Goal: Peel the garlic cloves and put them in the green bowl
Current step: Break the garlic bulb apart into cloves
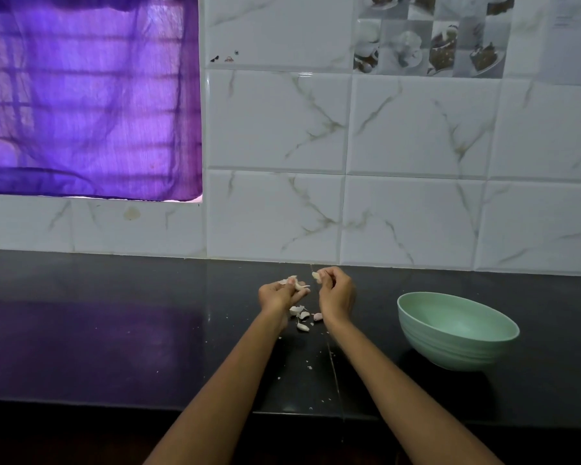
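My right hand (336,295) pinches a pale garlic clove (316,276) at its fingertips, above the dark counter. Just to the left, my left hand (277,295) holds pieces of papery garlic skin (294,282) between its curled fingers. Below the two hands, loose cloves and skin scraps (302,317) lie on the counter. The green bowl (457,333) stands to the right of my right hand, a short way off, and its inside looks empty.
The black counter (114,330) runs along a white marble-pattern tiled wall (416,213). A purple curtain (81,95) covers a window at the upper left. Tiny skin flakes (309,367) dot the counter near its front edge.
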